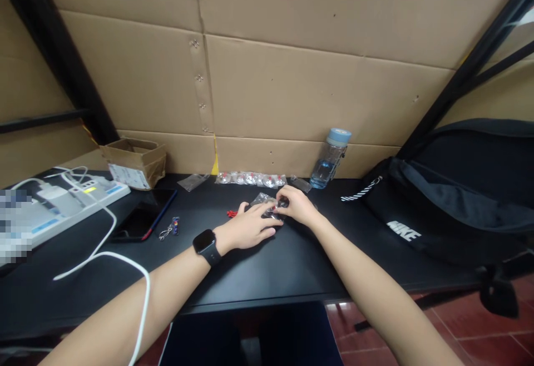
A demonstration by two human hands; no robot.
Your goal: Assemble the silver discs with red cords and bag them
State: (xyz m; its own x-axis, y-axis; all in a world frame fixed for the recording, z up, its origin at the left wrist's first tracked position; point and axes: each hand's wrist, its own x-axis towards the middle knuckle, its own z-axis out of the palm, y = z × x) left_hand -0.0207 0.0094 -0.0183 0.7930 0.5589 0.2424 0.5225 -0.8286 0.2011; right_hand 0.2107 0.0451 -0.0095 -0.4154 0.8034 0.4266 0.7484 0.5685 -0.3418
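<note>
Two in play: left hand (249, 227) pressed flat, right hand (297, 205) pinched the clear bag (270, 211); contents too blurred to make out.

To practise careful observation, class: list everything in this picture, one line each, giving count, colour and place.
brown cardboard panels: several, wall behind desk
black desk top: one, beneath everything
small open cardboard box: one, brown, back left
white power strip with white cable: one, far left
flat black phone: one, left of hands
small keyring: one, blue and silver, beside phone
row of clear plastic packets: about five, red-and-white contents, back edge
clear water bottle, pale blue lid: one, back right
black fabric bag with white logo: one, right
clear plastic packet: one, under both hands
black smartwatch: one, left wrist
left hand: flat on packet
right hand: fingertips on packet
</note>
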